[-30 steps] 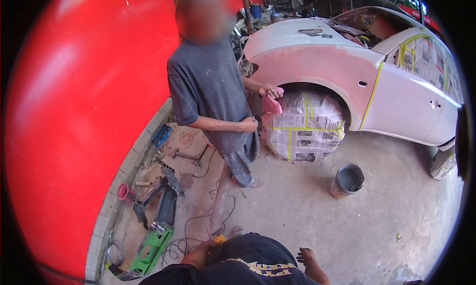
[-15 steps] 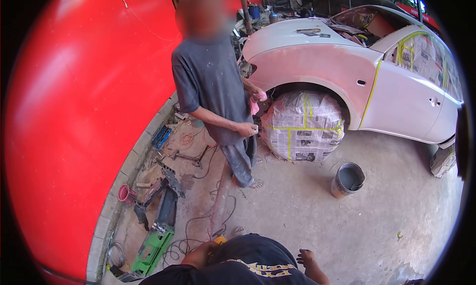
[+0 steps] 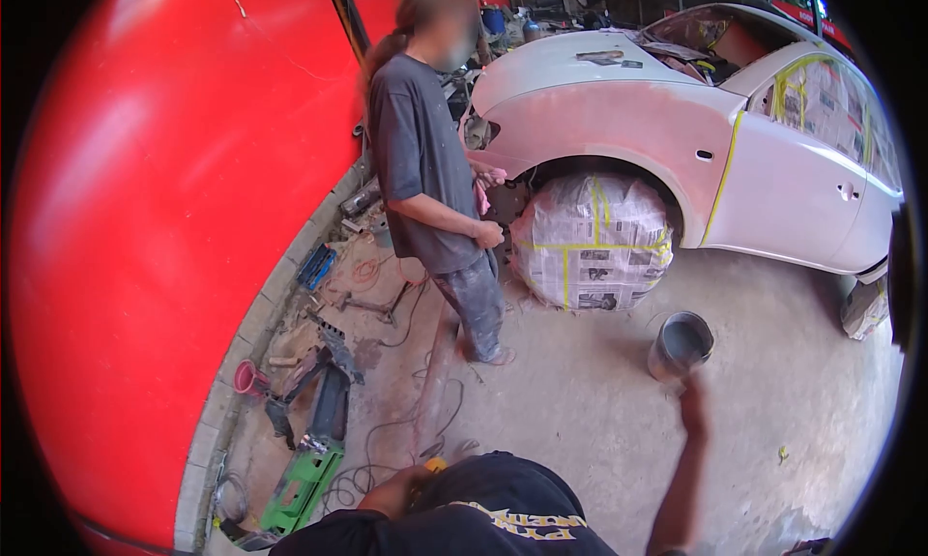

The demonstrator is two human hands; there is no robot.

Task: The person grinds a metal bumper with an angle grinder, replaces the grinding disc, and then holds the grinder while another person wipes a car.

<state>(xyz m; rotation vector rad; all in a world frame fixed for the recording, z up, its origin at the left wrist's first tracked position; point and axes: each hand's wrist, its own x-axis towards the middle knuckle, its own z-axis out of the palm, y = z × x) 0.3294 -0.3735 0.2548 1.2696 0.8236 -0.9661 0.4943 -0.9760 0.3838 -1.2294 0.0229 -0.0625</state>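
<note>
My right hand (image 3: 691, 380), smeared by motion, reaches forward and overlaps the lower side of a dark bucket (image 3: 665, 358) on the concrete floor. The bucket holds grey liquid, and its wire handle hangs at the rim. Low in the view, my left hand (image 3: 398, 488) is close against my dark shirt (image 3: 503, 498). It is around a small yellow object (image 3: 436, 465), mostly hidden by the hand and shirt. Dark cables (image 3: 367, 454) lie on the floor just beyond it.
A person (image 3: 425, 160) holding a pink cloth (image 3: 483, 196) stands left of a white-and-pink car (image 3: 619, 121). Newspaper and yellow tape cover its front wheel (image 3: 592, 251). A green-and-black jack (image 3: 307, 479), a pink cup (image 3: 249, 377) and cords lie by the red wall (image 3: 164, 218).
My right hand has swung forward and right from beside my body to the bucket. The other person has turned toward the car. My left hand has barely moved.
</note>
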